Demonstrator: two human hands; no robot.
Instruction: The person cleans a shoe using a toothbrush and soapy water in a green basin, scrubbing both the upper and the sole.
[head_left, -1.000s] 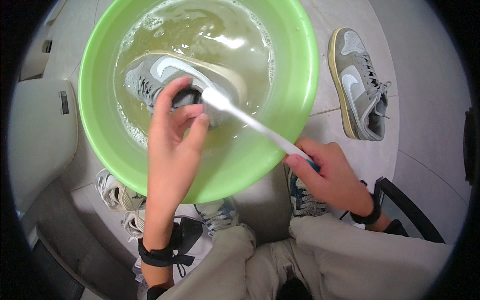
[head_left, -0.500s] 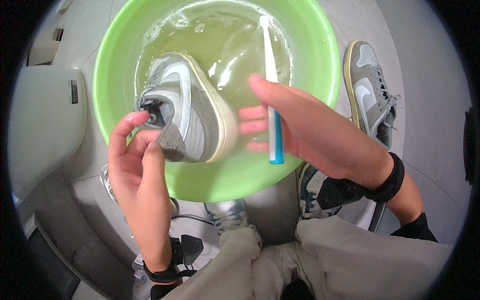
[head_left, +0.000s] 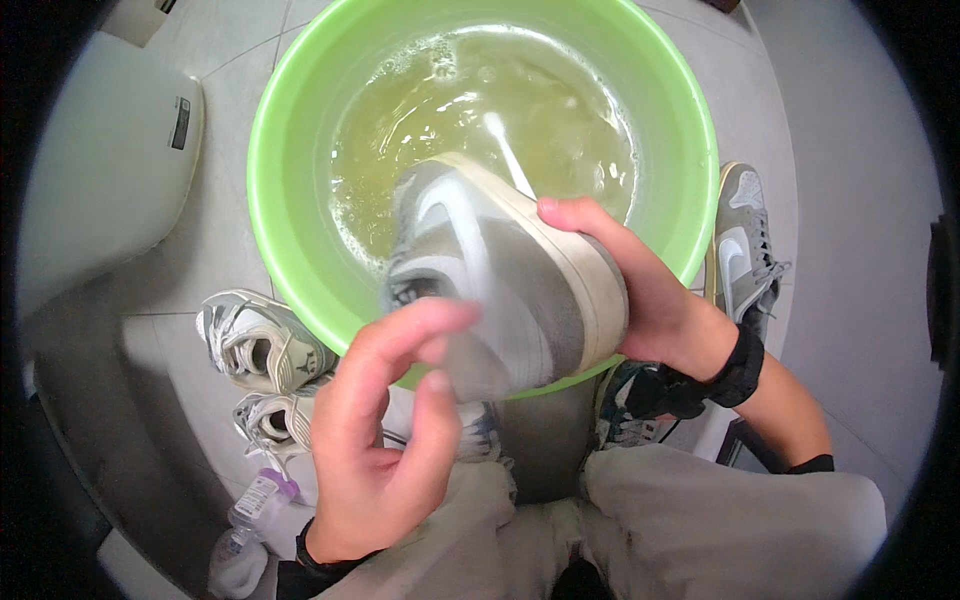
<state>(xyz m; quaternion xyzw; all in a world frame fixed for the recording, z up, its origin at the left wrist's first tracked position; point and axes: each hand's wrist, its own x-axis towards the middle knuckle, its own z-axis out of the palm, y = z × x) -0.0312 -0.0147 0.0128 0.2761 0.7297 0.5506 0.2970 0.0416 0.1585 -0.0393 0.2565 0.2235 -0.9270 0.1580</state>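
A grey-and-white sneaker (head_left: 560, 290) is tilted over the near part of a green basin (head_left: 705, 150) of murky, foamy water. My right hand (head_left: 660, 300) grips it along its cream sole, thumb on the sole's edge. Out past the sole sticks a slim white toothbrush-like brush (head_left: 512, 160); its lower handle is hidden behind the sneaker and my right hand. My left hand (head_left: 375, 430) is by the heel and ankle opening, thumb and forefinger apart. Its fingertips are blurred, and whether they touch the collar is unclear.
A matching grey sneaker (head_left: 742, 250) lies on the tiles right of the basin. To the left are a pair of pale sneakers (head_left: 262, 345), a clear bottle with a purple cap (head_left: 255, 510) and a white rounded fixture (head_left: 110, 170). My knees and shoes are close below the basin.
The sneaker has been raised toward me and rightward. My right hand has moved from beside it onto its sole, brush still in hand. My left fingers have come away from their pinch on the heel collar.
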